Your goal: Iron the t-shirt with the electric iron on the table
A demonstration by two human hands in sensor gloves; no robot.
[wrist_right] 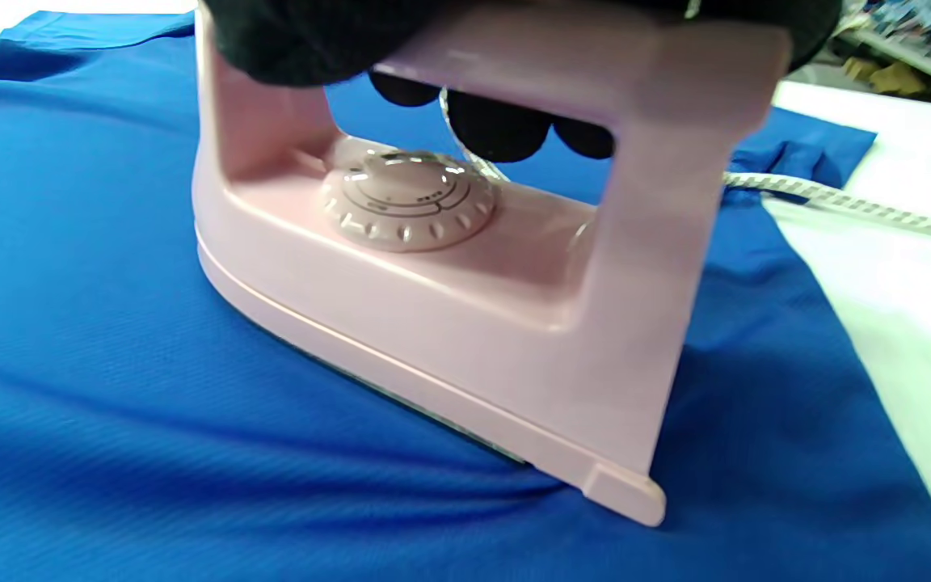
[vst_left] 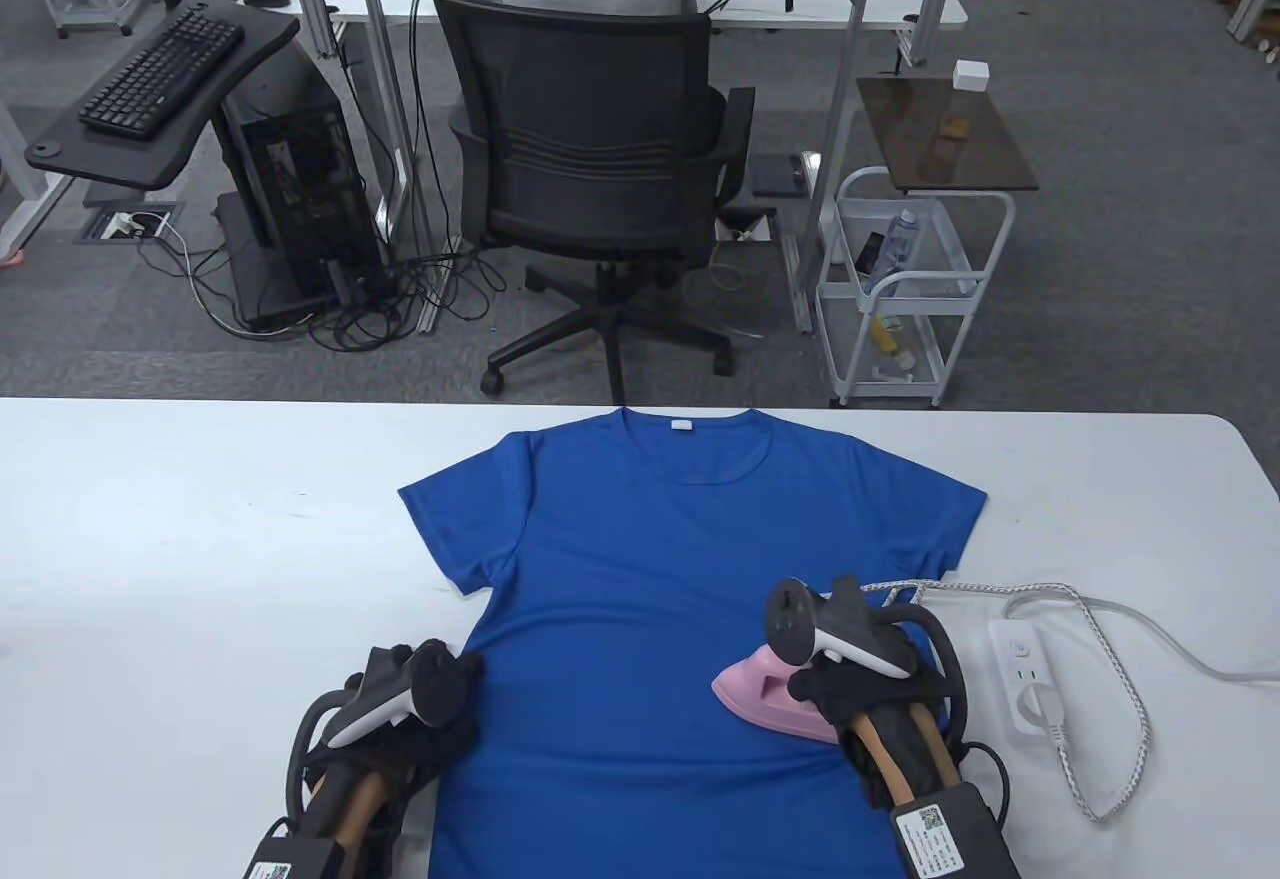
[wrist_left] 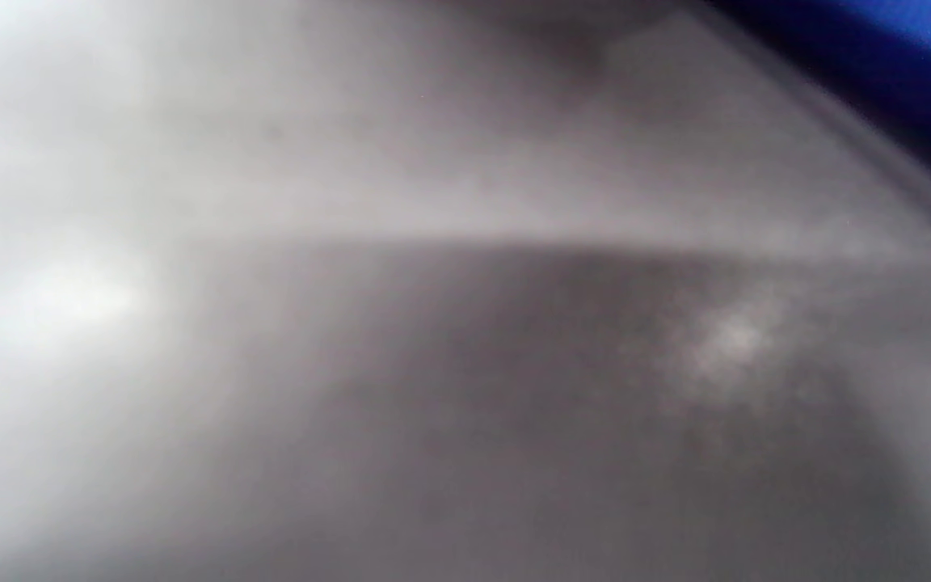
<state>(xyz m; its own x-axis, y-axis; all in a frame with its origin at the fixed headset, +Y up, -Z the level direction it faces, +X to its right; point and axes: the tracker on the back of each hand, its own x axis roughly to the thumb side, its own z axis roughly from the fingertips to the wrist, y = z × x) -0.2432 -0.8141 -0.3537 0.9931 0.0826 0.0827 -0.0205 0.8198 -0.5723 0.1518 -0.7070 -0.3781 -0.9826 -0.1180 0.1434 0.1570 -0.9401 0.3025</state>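
White table under you carries the blue t-shirt spread flat, collar at the far edge. Your right hand wraps its fingers round the handle of the pink iron, soleplate down on the shirt's right side. Your left hand rests at the shirt's left hem; whether its fingers lie flat or curled I cannot tell.

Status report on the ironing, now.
Right hand grips pink iron, soleplate down on blue t-shirt. Left hand rests at shirt's edge. Nothing blocking the iron.
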